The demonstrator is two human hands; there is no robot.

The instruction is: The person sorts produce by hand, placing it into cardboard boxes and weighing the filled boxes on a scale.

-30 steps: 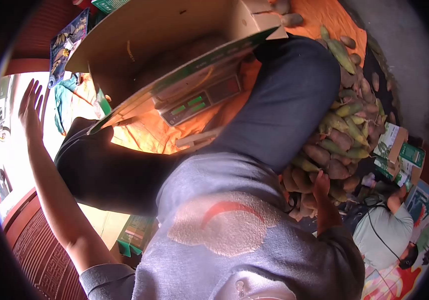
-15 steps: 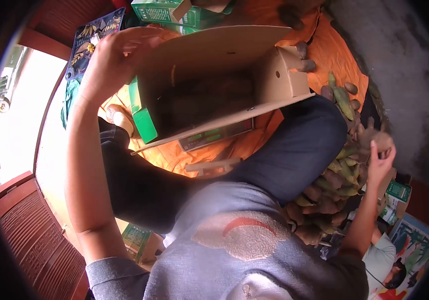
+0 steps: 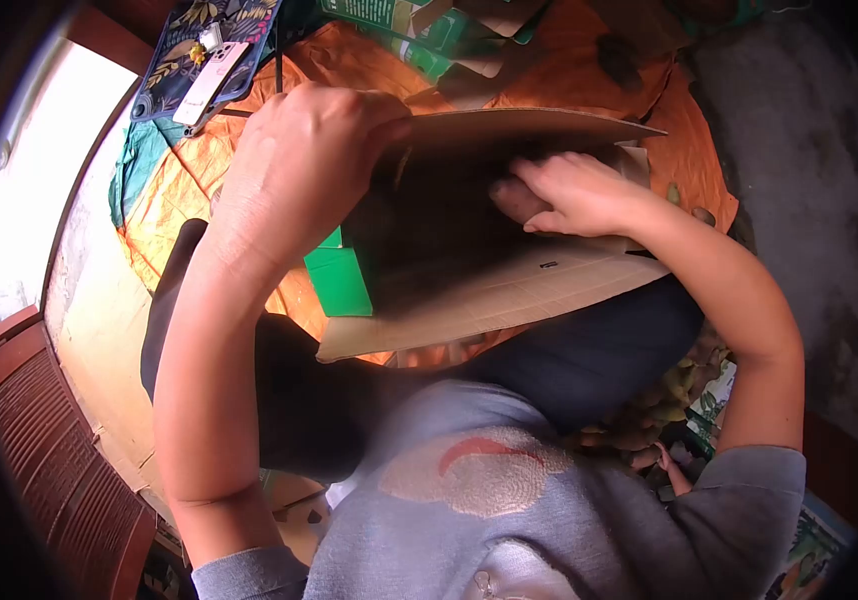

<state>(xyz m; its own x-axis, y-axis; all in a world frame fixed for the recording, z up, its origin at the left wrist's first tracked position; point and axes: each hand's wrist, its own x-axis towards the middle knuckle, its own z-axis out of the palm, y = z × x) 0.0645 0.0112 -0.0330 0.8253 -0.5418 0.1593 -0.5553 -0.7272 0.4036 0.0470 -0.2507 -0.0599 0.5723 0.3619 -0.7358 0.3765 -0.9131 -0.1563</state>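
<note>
A cardboard carton [image 3: 549, 285] lies with its flaps spread in front of my lap, its inside mostly in shadow. My left hand [image 3: 309, 165] is closed around the upper flap at its left end and holds it raised. Inside the mouth of the box, toward the right, my right hand [image 3: 589, 193] grips a reddish-brown sweet potato [image 3: 517, 202]. Dark shadow hides what lies at the bottom of the carton. A bright green side flap [image 3: 339, 282] sticks out below my left wrist.
An orange sheet [image 3: 177, 195] covers the floor. A pink phone [image 3: 211, 82] rests on a patterned dark mat [image 3: 164, 70] at upper left. Green-printed boxes [image 3: 429, 50] stand at the back. Beside my right leg are piled tubers [image 3: 639, 412] and another person's hand [image 3: 671, 462].
My right hand has moved from the pile at the right into the carton with the sweet potato. My left hand still holds the flap, which has tilted lower; the view has shifted.
</note>
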